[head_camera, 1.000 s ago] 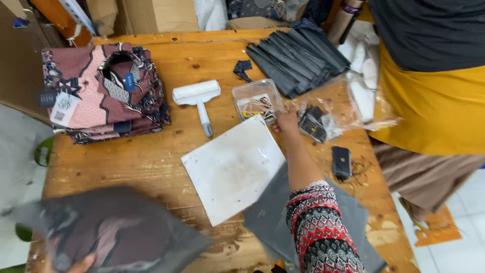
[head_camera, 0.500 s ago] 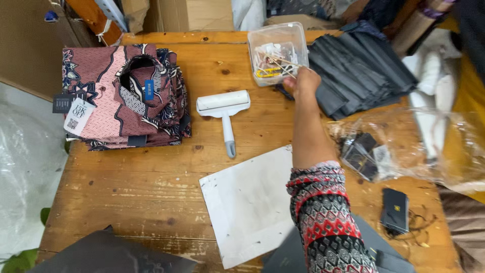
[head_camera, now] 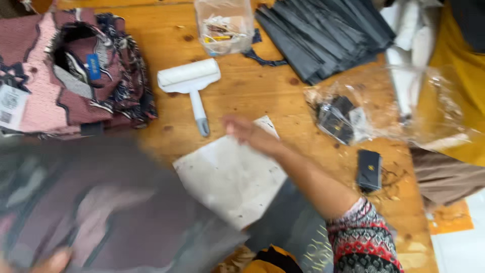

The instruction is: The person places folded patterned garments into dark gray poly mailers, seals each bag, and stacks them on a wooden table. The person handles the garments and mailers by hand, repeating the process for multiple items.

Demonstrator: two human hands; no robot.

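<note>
1. The right hand (head_camera: 247, 132) hung open over the white sheet (head_camera: 230, 177), touching nothing clearly.
2. The left hand (head_camera: 48, 262) gripped a blurred bagged garment (head_camera: 106, 212), not yet set down.
3. The folded stack (head_camera: 65, 76) waited beside the lint roller (head_camera: 189, 81).

I see a white lint roller (head_camera: 189, 81) with a grey handle tip on the tan wooden table (head_camera: 262, 96). Far left, the folded cloths (head_camera: 65, 76) are pink-maroon with dark patterned edging. Far right, the stacked sheets (head_camera: 323, 38) are charcoal. My sleeve (head_camera: 364, 240) is red, black and white patterned.
</note>
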